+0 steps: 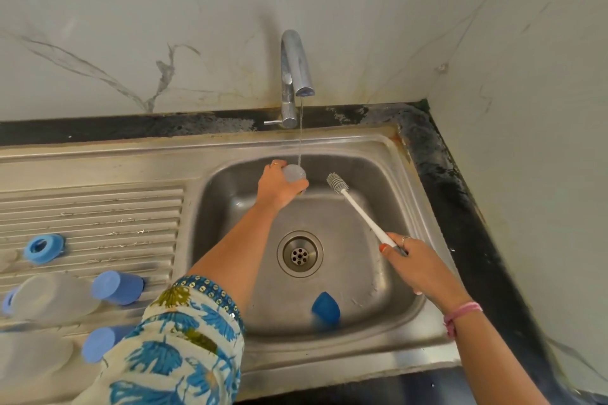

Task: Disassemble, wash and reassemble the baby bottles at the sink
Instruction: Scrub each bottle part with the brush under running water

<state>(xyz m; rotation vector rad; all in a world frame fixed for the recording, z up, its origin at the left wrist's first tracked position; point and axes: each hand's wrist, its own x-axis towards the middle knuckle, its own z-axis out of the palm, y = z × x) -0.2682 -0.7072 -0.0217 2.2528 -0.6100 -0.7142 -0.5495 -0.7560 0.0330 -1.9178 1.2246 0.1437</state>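
Sleeve (184, 348): blue leaf print, on the left arm, lowest in view.
Draining board (98, 207): carries two capped bottles (52, 297) lying down, blue caps (117, 287) toward the basin, plus a loose blue ring (43, 248).
Sink (378, 161): blue cap (325, 307) lies near its front wall.
Left hand (278, 186): wrapped round a clear bottle (294, 173) under the thin stream from the tap (294, 66).
Right hand (416, 265): pinches the handle of a white brush (357, 207), bristles just beside the bottle, not touching.

A home kitchen: steel sink (388, 154) with ribbed drainboard (98, 207), chrome tap (292, 76), marble-look wall (131, 26).
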